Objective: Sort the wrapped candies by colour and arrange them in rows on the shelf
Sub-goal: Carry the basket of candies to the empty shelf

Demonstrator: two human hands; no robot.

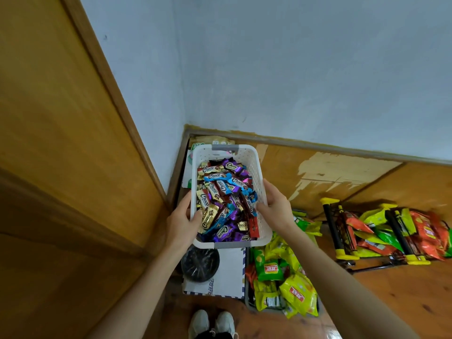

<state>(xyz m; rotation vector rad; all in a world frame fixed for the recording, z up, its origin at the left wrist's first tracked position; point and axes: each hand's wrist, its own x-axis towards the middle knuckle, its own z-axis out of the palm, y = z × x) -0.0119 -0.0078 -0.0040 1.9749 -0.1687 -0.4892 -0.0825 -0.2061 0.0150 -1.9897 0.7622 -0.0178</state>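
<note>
The left hand (182,222) and right hand (275,206) each grip a long side of the white basket (254,167), thumbs hooked over its rim, apparently holding it up. The candies (220,199), mixed gold, blue, purple and brown, lie heaped inside, none sorted. The heap looks loose and slick, so a tilt or a slipping thumb would likely spill wrappers into the clutter below: a dark round dish (200,264) on a white box (230,272), and a bin (281,277) of green packets. Shoes (211,322) stand on a glossy wooden floor (391,302). A rack (381,233) of packets lies to the right, a wooden panel (61,118) stands left, and a pale wall (293,69) closes the corner. I cannot pick out a shelf.
</note>
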